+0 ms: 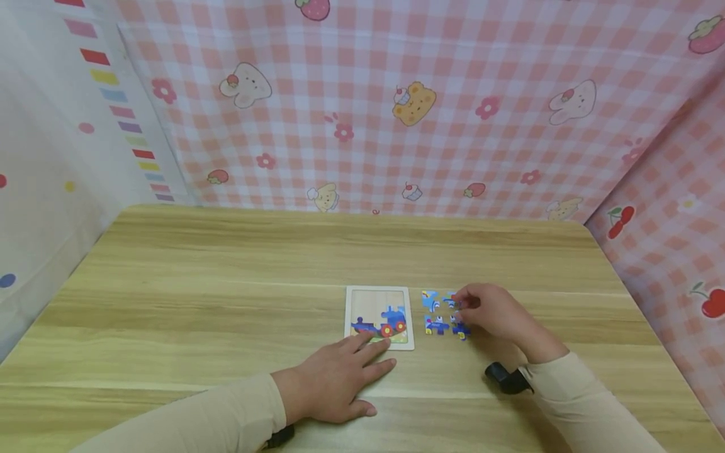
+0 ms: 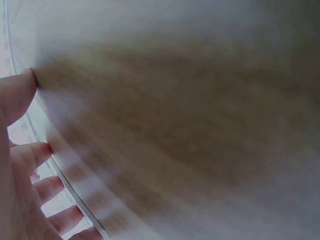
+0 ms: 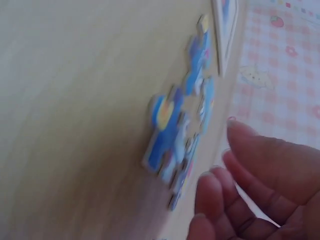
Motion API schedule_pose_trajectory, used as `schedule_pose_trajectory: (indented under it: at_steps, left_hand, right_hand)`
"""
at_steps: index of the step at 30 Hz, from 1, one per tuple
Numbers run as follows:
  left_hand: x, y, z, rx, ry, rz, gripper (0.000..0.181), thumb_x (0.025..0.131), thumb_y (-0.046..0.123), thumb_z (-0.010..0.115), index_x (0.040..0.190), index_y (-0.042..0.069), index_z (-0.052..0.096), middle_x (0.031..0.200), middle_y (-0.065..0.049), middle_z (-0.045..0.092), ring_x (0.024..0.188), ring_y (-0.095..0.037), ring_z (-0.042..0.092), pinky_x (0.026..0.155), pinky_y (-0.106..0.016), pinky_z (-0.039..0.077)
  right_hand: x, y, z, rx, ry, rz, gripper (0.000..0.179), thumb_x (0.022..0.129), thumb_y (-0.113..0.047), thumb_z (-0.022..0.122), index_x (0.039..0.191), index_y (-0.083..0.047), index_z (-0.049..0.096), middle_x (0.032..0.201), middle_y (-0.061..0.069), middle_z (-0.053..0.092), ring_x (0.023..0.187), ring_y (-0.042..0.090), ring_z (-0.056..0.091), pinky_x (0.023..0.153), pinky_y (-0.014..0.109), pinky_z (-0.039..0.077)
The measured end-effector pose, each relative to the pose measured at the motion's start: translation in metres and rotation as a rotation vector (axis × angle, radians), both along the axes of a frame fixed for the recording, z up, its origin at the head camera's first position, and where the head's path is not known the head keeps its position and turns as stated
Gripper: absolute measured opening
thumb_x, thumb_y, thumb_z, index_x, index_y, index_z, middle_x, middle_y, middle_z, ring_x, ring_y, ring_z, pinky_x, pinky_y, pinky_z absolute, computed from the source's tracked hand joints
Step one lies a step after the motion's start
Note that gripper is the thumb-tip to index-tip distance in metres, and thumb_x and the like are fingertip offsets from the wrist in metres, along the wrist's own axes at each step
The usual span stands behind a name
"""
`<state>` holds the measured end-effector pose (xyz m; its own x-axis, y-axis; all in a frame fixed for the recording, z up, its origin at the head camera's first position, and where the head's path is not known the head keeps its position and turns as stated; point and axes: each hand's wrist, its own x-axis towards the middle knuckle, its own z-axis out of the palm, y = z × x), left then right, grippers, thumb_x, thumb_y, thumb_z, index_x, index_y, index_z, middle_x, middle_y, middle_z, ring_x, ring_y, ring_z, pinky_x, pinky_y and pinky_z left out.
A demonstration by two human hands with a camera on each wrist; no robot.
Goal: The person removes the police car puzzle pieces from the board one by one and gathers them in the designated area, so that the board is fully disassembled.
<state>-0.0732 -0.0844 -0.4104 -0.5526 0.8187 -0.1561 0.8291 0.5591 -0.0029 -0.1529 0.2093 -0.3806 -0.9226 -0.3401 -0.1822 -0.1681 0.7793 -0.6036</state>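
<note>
A wooden jigsaw tray with a pale frame lies on the table, pieces of a blue vehicle with red and yellow wheels fitted along its lower part. My left hand is spread palm down, fingertips over the tray's near edge. To the right of the tray lie several loose blue jigsaw pieces. My right hand hovers at their right side, fingers bent and partly covering them. In the right wrist view, a gap shows between thumb and fingers, beside the pieces, with nothing held there.
The wood-grain table extends around the tray. Pink checked cloth hangs behind it and on the right, with white cloth on the left. A black device sits at my right sleeve cuff.
</note>
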Motion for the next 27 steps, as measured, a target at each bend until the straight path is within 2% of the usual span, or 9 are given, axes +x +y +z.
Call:
schedule_pose_trajectory:
  at_steps: [11,16,22,27]
  left_hand:
    - [0.000,-0.001,-0.001,0.006,-0.001,-0.003,0.067,0.095,0.059,0.042,0.150,0.021,0.037,0.155,-0.007,0.033,0.140,-0.030,0.031,0.112,-0.037,0.032]
    - [-0.001,0.000,-0.001,0.008,-0.003,-0.005,0.067,0.095,0.059,0.042,0.150,0.022,0.037,0.154,-0.007,0.033,0.140,-0.030,0.031,0.112,-0.037,0.032]
    - [-0.002,0.000,-0.001,0.007,0.002,-0.012,0.066,0.095,0.059,0.043,0.149,0.022,0.038,0.154,-0.007,0.034,0.140,-0.030,0.032,0.111,-0.037,0.033]
    - [-0.003,0.000,0.000,0.000,-0.016,-0.012,0.066,0.095,0.059,0.042,0.150,0.022,0.038,0.154,-0.007,0.033,0.140,-0.030,0.031,0.112,-0.037,0.032]
  right_hand:
    - [-0.001,-0.030,-0.005,-0.084,0.053,0.048,0.021,0.087,-0.007,0.069,0.106,0.001,0.069,0.099,0.009,0.066,0.090,0.021,0.059,0.081,0.040,0.050]
    - [-0.003,-0.046,-0.007,-0.084,0.071,0.090,0.021,0.085,-0.007,0.072,0.105,-0.001,0.069,0.098,0.007,0.065,0.091,0.021,0.059,0.083,0.040,0.050]
    - [-0.004,-0.062,-0.007,-0.076,0.041,0.125,0.022,0.086,-0.006,0.070,0.108,-0.002,0.068,0.098,0.006,0.063,0.089,0.018,0.056,0.082,0.038,0.049]
    - [-0.008,-0.074,-0.008,-0.029,0.001,0.132,0.024,0.086,-0.006,0.071,0.109,-0.003,0.069,0.092,0.004,0.059,0.083,0.017,0.052,0.076,0.033,0.048]
